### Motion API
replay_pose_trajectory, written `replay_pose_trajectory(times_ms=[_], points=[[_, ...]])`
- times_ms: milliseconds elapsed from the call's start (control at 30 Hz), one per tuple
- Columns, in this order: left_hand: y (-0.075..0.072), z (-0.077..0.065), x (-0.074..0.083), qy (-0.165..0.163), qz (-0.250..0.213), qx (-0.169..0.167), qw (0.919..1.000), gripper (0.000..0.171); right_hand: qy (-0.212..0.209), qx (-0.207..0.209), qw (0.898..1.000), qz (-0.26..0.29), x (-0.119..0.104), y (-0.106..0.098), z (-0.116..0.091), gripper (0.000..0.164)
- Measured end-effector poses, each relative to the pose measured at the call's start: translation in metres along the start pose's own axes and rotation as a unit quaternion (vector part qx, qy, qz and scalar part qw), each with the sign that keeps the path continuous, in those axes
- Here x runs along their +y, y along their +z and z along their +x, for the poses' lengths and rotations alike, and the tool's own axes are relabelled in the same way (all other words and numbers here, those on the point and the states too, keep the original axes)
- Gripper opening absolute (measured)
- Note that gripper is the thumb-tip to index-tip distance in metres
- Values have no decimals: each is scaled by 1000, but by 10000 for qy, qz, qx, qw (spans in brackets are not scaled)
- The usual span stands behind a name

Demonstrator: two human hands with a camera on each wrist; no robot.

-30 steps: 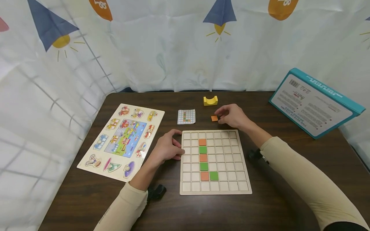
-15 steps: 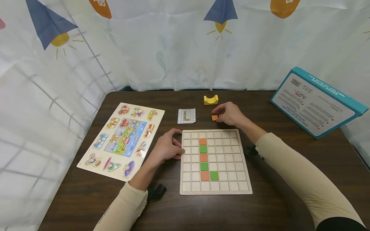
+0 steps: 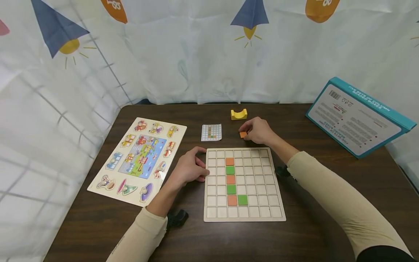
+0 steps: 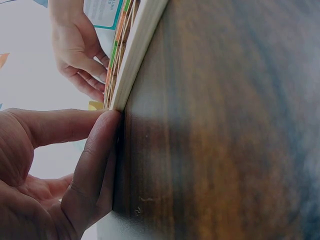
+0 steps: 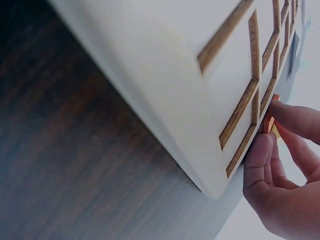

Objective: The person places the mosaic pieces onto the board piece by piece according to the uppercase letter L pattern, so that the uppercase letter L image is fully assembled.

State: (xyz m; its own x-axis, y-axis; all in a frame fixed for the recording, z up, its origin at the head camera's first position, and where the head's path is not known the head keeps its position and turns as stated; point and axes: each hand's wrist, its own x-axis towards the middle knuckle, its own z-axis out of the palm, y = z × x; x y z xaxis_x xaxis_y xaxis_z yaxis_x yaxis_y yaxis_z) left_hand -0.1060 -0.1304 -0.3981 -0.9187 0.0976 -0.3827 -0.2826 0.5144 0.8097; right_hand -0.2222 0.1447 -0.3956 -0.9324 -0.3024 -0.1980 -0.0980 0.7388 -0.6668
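Note:
A pale wooden grid board [image 3: 258,211] lies on the dark table, with several orange and green tiles set in one column and a green tile [image 3: 242,200] beside the lowest orange one. My left hand [image 3: 190,166] holds the board's left edge, thumb and forefinger meeting at its rim [image 4: 137,55] in the left wrist view. Beyond the board's far edge, my right hand [image 3: 259,131] pinches a small orange tile [image 3: 243,135] between thumb and fingers. The right wrist view shows that tile [image 5: 268,121] partly covered by the fingertips.
Left of the grid board lies a vehicle picture puzzle [image 3: 140,160]. A small printed grid card [image 3: 211,132] and a yellow curved block [image 3: 239,115] sit behind the board. A teal-edged box [image 3: 356,116] leans at the back right, near a white printed curtain [image 3: 203,54].
My right hand has shifted slightly left and its fingers have closed on the orange tile. The left hand and the board have stayed in place.

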Motion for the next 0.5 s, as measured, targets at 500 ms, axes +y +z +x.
replay_pose_trajectory(times_ms=[500], points=[[0,0,0,6,12,6,10000,74,-82,138,9997,-176,-6,0,-3,26]])
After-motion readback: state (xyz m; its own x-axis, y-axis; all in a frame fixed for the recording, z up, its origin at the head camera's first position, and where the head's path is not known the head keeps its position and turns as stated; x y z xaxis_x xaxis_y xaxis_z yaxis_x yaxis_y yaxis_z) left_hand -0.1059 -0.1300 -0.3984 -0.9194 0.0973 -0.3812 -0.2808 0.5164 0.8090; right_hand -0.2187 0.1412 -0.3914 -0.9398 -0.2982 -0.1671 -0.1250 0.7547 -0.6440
